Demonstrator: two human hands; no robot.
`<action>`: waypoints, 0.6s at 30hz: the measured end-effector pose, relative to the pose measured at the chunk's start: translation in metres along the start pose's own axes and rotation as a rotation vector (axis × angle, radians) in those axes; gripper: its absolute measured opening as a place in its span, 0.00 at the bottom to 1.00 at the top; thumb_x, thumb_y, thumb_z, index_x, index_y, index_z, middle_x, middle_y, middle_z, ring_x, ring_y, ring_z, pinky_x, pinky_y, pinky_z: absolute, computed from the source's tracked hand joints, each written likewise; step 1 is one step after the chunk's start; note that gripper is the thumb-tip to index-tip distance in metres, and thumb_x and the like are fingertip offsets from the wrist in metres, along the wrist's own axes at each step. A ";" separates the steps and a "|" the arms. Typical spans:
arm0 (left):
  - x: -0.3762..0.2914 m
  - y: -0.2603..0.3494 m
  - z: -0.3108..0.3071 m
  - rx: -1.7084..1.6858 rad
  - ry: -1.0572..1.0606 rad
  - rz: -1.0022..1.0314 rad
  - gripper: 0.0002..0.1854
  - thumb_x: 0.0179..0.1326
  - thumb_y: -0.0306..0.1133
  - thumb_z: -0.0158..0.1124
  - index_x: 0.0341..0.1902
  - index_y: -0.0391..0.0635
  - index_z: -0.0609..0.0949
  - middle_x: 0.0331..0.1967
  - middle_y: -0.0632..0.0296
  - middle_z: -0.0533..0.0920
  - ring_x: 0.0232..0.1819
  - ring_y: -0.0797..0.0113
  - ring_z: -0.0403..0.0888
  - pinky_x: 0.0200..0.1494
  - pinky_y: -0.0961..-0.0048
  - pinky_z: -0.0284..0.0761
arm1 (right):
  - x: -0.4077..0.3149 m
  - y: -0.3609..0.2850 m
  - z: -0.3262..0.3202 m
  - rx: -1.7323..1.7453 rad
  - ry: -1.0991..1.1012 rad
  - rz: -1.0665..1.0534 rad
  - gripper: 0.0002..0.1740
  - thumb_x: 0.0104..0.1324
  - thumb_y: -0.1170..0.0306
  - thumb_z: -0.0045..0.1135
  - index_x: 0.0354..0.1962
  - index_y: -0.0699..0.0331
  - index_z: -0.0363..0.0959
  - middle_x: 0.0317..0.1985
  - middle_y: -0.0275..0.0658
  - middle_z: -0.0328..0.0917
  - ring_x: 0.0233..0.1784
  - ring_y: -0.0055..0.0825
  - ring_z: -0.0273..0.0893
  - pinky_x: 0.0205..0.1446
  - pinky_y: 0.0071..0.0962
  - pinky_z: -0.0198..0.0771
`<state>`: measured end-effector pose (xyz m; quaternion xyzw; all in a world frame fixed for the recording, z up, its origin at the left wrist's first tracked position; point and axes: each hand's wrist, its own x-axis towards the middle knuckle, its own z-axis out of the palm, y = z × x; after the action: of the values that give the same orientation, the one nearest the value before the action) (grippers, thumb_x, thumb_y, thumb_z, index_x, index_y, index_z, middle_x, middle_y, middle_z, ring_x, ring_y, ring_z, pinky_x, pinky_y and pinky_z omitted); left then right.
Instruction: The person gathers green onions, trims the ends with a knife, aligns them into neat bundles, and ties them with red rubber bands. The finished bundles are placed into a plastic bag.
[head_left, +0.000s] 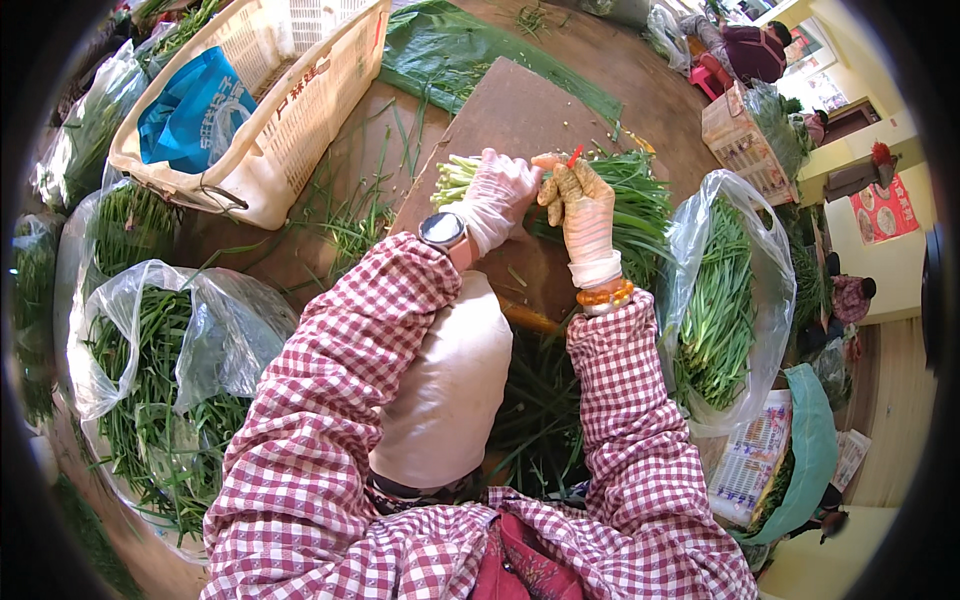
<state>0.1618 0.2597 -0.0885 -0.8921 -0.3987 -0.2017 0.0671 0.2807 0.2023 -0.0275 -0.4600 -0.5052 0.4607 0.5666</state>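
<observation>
A bundle of garlic chives (634, 191) lies across a brown board (514, 101) in front of me. Its pale cut stems point left and the green leaves fan out to the right. My left hand (504, 196), in a thin whitish glove with a watch at the wrist, grips the bundle near the stem end. Just right of it, my right hand (583, 199) wears a stained glove and pinches a thin red tie (575, 155) between thumb and fingers, above the bundle. How far the tie runs around the chives is hidden by my hands.
A cream plastic crate (315, 105) holding a blue bag (199, 112) stands at the upper left. Clear plastic bags of chives flank me, one left (142, 330) and one right (716, 300). Green sheeting (450, 45) lies beyond the board. Several people sit farther off at right.
</observation>
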 end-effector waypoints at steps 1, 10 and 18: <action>-0.003 0.001 -0.002 -0.046 0.023 0.041 0.44 0.23 0.61 0.80 0.47 0.49 0.79 0.33 0.59 0.81 0.37 0.58 0.81 0.43 0.58 0.69 | 0.002 0.001 0.001 0.006 -0.006 -0.002 0.13 0.73 0.67 0.53 0.42 0.68 0.81 0.20 0.31 0.74 0.16 0.11 0.60 0.19 0.12 0.54; -0.003 -0.007 -0.014 -0.097 0.023 0.056 0.48 0.31 0.71 0.73 0.51 0.45 0.77 0.34 0.56 0.82 0.41 0.57 0.82 0.53 0.53 0.68 | -0.005 0.011 -0.012 0.079 0.146 -0.046 0.15 0.74 0.66 0.52 0.45 0.70 0.80 0.22 0.33 0.78 0.15 0.12 0.62 0.18 0.12 0.55; 0.004 0.006 0.007 -0.111 -0.032 0.101 0.14 0.60 0.42 0.57 0.44 0.49 0.80 0.42 0.54 0.81 0.45 0.55 0.80 0.60 0.47 0.66 | -0.004 0.007 -0.011 0.023 0.002 -0.057 0.14 0.74 0.67 0.51 0.45 0.70 0.79 0.24 0.34 0.79 0.18 0.13 0.66 0.21 0.12 0.59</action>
<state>0.1711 0.2601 -0.0931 -0.9166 -0.3421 -0.2058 0.0212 0.2914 0.1989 -0.0358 -0.4395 -0.5121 0.4495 0.5853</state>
